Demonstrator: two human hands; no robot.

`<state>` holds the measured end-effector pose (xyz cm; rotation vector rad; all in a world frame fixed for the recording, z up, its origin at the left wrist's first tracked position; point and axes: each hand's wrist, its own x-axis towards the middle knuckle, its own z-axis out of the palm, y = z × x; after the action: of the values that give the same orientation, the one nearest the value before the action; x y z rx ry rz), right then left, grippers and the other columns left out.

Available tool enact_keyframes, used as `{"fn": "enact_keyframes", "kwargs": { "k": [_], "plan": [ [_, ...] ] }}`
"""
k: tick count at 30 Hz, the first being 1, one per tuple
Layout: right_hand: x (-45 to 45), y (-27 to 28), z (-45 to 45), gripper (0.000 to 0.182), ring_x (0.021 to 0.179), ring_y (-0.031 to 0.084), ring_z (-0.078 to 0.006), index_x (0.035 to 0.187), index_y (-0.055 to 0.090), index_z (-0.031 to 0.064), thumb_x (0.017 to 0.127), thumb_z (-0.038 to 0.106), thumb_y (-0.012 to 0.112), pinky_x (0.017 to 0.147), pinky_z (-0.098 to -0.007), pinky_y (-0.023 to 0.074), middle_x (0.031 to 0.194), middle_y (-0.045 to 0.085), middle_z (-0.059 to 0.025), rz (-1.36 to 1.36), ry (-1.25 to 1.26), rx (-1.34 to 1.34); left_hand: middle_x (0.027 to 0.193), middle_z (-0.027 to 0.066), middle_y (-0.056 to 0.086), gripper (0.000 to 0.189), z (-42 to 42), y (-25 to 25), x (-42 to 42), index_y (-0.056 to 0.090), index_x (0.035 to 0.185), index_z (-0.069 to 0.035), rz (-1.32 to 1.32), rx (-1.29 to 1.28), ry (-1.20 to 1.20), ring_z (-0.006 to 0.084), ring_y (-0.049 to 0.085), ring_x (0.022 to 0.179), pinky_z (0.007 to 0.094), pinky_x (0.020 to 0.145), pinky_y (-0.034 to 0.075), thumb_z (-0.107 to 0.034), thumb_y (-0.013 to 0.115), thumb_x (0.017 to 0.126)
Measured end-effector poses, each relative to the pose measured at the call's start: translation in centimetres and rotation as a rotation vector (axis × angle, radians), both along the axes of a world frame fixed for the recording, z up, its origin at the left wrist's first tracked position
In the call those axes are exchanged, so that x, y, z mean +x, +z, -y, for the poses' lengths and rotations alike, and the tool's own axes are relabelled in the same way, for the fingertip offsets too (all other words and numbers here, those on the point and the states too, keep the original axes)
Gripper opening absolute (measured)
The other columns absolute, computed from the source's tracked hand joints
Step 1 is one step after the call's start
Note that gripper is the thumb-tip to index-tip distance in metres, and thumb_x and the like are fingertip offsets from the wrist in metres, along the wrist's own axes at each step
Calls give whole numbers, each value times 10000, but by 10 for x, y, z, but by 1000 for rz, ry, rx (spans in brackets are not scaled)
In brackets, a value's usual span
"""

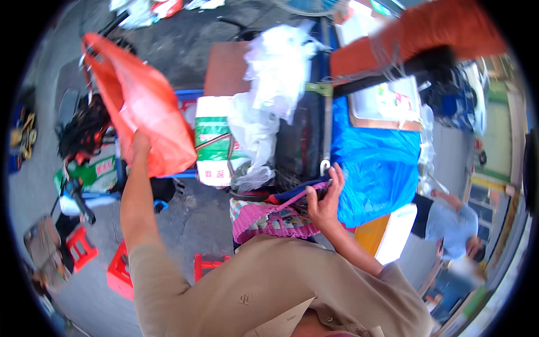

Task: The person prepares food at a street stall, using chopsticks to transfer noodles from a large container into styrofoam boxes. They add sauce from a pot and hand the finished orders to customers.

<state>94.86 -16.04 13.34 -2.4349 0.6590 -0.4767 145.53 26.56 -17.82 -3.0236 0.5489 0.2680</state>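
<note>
My left hand (141, 145) reaches forward onto the side of a red plastic carrier bag (147, 113) and appears to grip its film; some fingertips are hard to make out. The bag's handles point away from me. Close to my body, my right hand (327, 206) has its thumb and fingers spread at the edge of a patterned cloth item with pink trim (273, 217). A pink strap and a blue band run up to these fingers; whether they are pinched cannot be told. Between my hands stands a white and green printed carton (214, 164).
Crumpled clear plastic bags (278, 67) lie over the carton and a dark case. Blue plastic sheeting (374, 168) and a white tray (385, 99) are at right. A blurred orange-red sleeve-like shape (412, 33) crosses the upper right. Red stools (120, 269) stand at left; a person (450, 227) is at right.
</note>
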Motion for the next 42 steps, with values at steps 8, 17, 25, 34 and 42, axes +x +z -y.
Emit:
{"fn": "enact_keyframes", "kwargs": {
  "k": [8, 17, 25, 34, 42],
  "plan": [
    [-28, -3, 14, 793, 1294, 468, -498, 1504, 342, 47, 846, 175, 765, 1044, -519, 440, 1522, 334, -292, 128, -109, -1, 1008, 204, 726, 162, 149, 95, -56, 692, 1000, 4, 46, -826, 29, 339, 717, 950, 438, 861, 570, -91, 608, 900],
    [-94, 4, 40, 684, 1300, 477, -420, 1492, 381, 34, 927, 230, 712, 1087, -496, 406, 1446, 417, -253, 388, -79, 121, 1053, 197, 714, 200, 299, 216, -391, 659, 1079, 3, -831, -857, -413, 329, 709, 983, 440, 876, 569, -99, 611, 914],
    [-487, -44, 225, 289, 972, 637, -295, 1166, 611, -31, 944, 150, 651, 867, -380, 528, 1060, 608, -170, 496, -1107, 115, 1092, 191, 704, 248, 366, 264, -585, 630, 1149, 2, -1155, -647, -503, 321, 701, 1012, 440, 889, 569, -105, 613, 927],
    [-931, -136, 240, 619, 1303, 481, -410, 1342, 536, -40, 827, 257, 708, 1099, -504, 424, 1419, 442, -232, -162, -2318, 585, 1137, 184, 692, 309, 440, 308, -776, 597, 1228, 1, -1276, -559, -433, 312, 693, 1044, 442, 904, 568, -113, 615, 941],
    [-1027, -192, 255, 504, 1308, 488, -434, 1318, 598, -59, 886, 193, 652, 1086, -481, 466, 1464, 430, -265, -144, -2141, 858, 1176, 178, 682, 368, 501, 320, -879, 567, 1298, -1, -1379, -479, -402, 304, 685, 1073, 442, 918, 568, -119, 617, 953]
  ]
}}
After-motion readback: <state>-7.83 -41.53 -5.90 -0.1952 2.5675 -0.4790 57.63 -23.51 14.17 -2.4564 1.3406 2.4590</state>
